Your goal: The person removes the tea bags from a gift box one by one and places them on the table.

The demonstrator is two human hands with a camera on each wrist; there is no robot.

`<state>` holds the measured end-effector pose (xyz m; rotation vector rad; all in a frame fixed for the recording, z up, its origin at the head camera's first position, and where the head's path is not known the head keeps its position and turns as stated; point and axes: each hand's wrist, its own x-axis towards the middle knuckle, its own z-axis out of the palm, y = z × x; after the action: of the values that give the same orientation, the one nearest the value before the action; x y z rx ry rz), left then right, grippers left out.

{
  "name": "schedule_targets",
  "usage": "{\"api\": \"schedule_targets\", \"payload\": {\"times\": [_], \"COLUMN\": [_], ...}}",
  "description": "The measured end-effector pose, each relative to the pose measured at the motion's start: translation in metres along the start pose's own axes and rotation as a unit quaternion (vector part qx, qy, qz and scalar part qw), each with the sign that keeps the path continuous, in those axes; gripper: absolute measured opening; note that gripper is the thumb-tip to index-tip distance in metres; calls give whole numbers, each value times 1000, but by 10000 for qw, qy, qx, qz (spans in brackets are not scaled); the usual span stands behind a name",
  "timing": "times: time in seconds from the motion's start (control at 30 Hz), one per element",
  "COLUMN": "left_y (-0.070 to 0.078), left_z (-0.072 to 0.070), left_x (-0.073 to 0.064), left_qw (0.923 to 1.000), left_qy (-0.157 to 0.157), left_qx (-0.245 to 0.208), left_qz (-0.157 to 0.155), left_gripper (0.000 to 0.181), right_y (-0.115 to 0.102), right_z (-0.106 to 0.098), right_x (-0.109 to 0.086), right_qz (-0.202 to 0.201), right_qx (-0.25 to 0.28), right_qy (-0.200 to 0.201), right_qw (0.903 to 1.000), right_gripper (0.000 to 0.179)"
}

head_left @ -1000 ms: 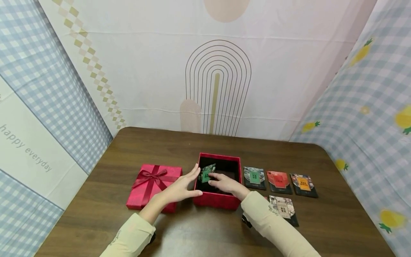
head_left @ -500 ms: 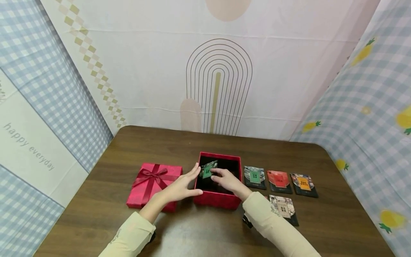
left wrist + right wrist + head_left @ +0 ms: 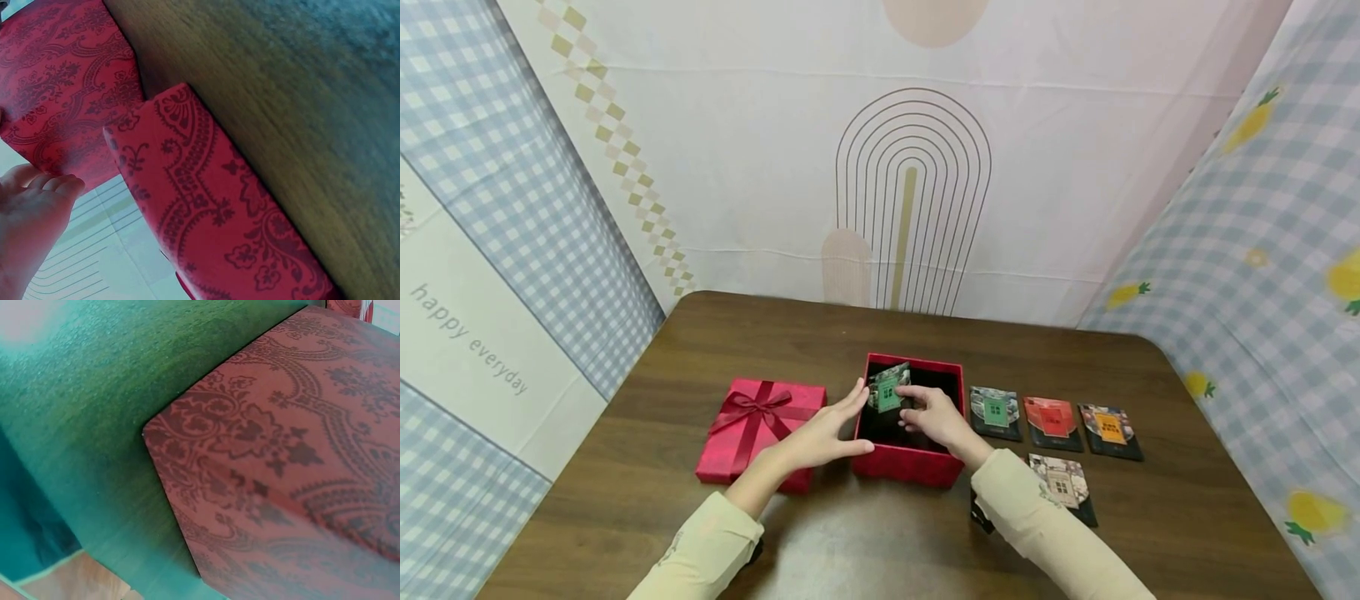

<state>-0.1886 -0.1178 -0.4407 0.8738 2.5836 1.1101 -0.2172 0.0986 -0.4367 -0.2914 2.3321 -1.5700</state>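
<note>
A red gift box point(image 3: 906, 468) with a dark inside stands without its lid in the middle of the table. Within it, a flat green-and-black packet point(image 3: 887, 395) tilts against the left side, its top edge close to the rim. My right hand point(image 3: 936, 419) reaches in over the front right and pinches the packet's right edge between thumb and fingers. My left hand point(image 3: 823, 437) is spread at the box's left side, fingertips at the rim; in the left wrist view the left fingers point(image 3: 59, 184) lie along the patterned box wall point(image 3: 69, 94). The right wrist view shows only the box's outside point(image 3: 269, 444).
Left of the box lies the red lid point(image 3: 718, 450) with a ribbon bow point(image 3: 760, 411). On the right are a green packet point(image 3: 995, 412), a red one point(image 3: 1052, 423), an orange one point(image 3: 1110, 431) and a beige one point(image 3: 1062, 487), partly behind the right sleeve point(image 3: 1030, 508).
The packet in the box has risen and turned its face more toward the camera. My right thumb and fingers have drawn together at its edge. My left hand has stayed at the rim.
</note>
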Motion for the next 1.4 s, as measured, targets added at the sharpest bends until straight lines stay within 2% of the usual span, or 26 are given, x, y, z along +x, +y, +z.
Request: {"api": "schedule_targets", "payload": {"times": [0.3,0.57,0.8,1.1,1.23,1.4], "left_y": [1,1,1,0,1,1], "left_z": [-2,-1,-1,0,0,0], "left_x": [0,0,0,-1,-1,0], "left_qw": [10000,10000,10000,10000,10000,10000], "left_qy": [-37,11,0,-24,-25,-3], "left_qx": [-34,45,5,-1,-31,-19], "left_qz": [-52,-32,-59,-84,-79,-55], "left_gripper": [81,80,81,81,82,82], "right_y": [0,-6,-7,-6,-3,3], "right_z": [-2,-6,-13,-29,-37,-48], "right_x": [-3,-12,-21,-32,-39,-47], "right_qz": [-294,-364,-510,0,37,38], "right_qx": [-260,-224,-249,776,1070,1190], "right_qy": [294,474,434,279,305,349], "right_qw": [9988,9980,9974,9966,9938,9923], "right_gripper": [40,42,42,44,45,46]}}
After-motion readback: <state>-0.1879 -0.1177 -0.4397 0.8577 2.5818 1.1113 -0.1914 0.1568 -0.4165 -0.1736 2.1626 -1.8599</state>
